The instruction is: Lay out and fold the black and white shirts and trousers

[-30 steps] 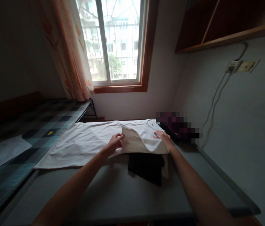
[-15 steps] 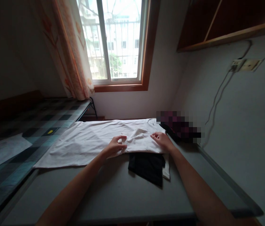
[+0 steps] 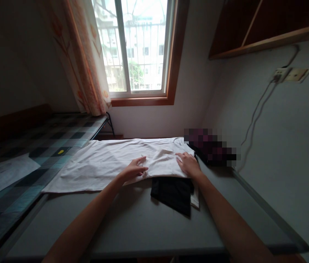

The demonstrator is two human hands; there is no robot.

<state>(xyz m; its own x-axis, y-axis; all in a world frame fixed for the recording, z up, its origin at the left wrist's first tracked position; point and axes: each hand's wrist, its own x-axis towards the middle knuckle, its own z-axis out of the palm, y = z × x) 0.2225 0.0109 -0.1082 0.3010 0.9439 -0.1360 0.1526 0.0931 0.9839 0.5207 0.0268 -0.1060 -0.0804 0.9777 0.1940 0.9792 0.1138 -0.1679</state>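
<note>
A white T-shirt is spread lengthwise across the grey table, with wrinkles in its middle. My left hand rests on the near side of the cloth, its thumb and fingers apart. On the shirt's right part lies my right hand, fingers stretched out over the fabric. Between my forearms a black sleeve sticks out from under the near edge of the white cloth. A small white piece of cloth shows beside the black one.
Behind the shirt's right end sits a dark, pixelated bundle by the wall. At the left, a bed with a checked cover adjoins the table and bears a sheet of paper. A cord hangs from a wall socket.
The fingers of my right hand have straightened and flattened onto the white shirt. My left hand's fingers have spread slightly. The view has shifted a little.
</note>
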